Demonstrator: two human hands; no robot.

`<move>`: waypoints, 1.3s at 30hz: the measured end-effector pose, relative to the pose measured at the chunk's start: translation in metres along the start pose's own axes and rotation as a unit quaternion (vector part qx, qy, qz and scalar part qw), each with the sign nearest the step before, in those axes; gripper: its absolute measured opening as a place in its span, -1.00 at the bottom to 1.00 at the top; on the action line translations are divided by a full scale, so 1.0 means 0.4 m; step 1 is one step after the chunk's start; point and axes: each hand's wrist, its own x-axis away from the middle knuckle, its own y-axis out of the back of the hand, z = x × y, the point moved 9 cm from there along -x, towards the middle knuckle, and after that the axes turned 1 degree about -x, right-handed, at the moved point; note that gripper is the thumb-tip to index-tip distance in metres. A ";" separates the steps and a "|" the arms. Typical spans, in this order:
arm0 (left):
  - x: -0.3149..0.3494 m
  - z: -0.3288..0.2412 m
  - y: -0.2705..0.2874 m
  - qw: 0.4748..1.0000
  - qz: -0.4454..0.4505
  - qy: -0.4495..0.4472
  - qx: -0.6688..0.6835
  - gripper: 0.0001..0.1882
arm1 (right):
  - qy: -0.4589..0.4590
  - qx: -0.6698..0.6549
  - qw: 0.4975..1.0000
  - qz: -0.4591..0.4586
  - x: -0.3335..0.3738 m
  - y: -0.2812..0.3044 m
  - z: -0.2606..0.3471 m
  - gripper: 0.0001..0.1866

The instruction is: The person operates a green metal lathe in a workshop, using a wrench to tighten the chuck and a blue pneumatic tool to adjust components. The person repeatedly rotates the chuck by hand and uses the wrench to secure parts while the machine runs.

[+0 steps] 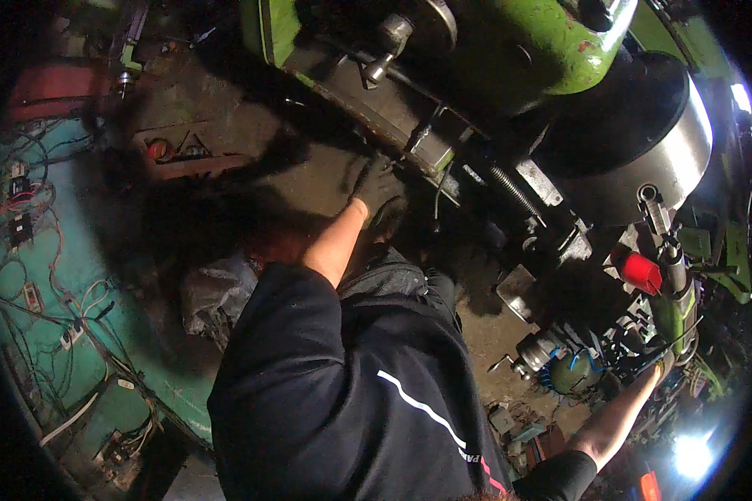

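Note:
My left hand [378, 189], in a dark glove, reaches up to the lower edge of a green machine [560, 58], beside its long metal rail [368, 117]. Shadow covers its fingertips, so I cannot tell whether it grips anything. Out to the right, my right hand [664, 366] is closed beside a green lever arm [675, 313] on the machine's side. A thin dark rod [685, 336] passes close to it; what the fingers hold is too small to make out. Above the left hand, a metal crank handle [378, 70] sticks out of the machine.
A large steel drum [685, 142] curves at the right, with a red cup-like part [639, 271] below it. Cables [79, 321] lie across a teal surface [175, 392] at the left. A crumpled dark bag [217, 292] and a red-brown tray [196, 165] sit nearby.

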 end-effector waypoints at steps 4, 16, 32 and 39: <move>0.058 -0.001 -0.071 0.894 0.152 -0.196 -0.374 -0.50 | 0.000 -0.002 1.000 0.005 0.000 0.004 -0.013 -0.39; -0.008 -0.169 -0.021 0.852 -0.269 0.382 0.233 -0.66 | -0.004 0.000 1.000 0.005 0.009 -0.006 -0.040 -0.38; 0.071 -0.207 -0.136 0.723 -0.173 0.493 0.452 -0.30 | -0.018 0.002 1.000 0.003 0.024 0.007 -0.081 -0.36; 0.018 -0.087 -0.166 0.684 -0.222 0.411 0.560 -0.59 | -0.025 0.007 1.000 0.002 0.027 0.017 -0.099 -0.35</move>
